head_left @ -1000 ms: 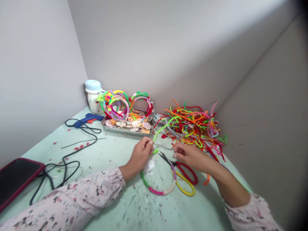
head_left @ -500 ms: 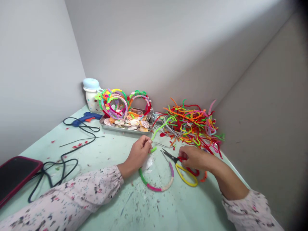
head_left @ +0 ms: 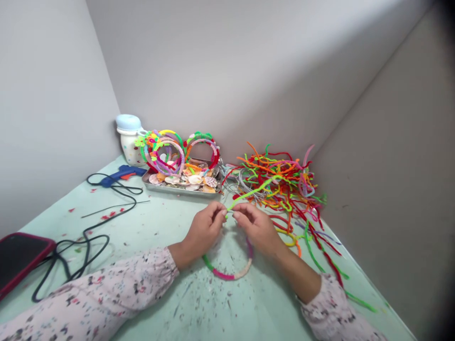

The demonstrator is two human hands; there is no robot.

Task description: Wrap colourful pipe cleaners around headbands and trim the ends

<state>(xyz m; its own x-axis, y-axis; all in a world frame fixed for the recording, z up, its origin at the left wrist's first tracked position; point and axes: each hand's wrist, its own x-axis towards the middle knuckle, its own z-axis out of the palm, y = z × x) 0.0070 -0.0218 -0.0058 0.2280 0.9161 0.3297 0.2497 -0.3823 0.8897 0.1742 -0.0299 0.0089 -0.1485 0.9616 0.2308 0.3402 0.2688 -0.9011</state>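
My left hand [head_left: 204, 229] is closed in a pinch on one end of a headband [head_left: 223, 275] wrapped in green, magenta, cream and purple. My right hand [head_left: 261, 232] pinches close beside it, its fingertips at a lime-green pipe cleaner [head_left: 254, 191] that slants up to the right from between the hands. A short stretch of bare grey band shows between the fingertips. The headband's curve hangs towards me, its right side partly covered by my right hand. Scissors with red and yellow handles [head_left: 290, 240] lie just beyond that hand, their blades hidden.
A metal tray [head_left: 177, 190] of seashells holds several finished headbands [head_left: 174, 158]. Behind the hands lies a heap of pipe cleaners [head_left: 277, 166], with loose strands down the right edge. To the left are a blue glue gun [head_left: 121, 175], a black cord [head_left: 95, 225], a phone [head_left: 21, 260] and a bottle [head_left: 130, 139].
My right hand has let go of the scissors and moved left to meet my left hand. The lime-green pipe cleaner now slants further to the right. The whole view has shifted slightly.
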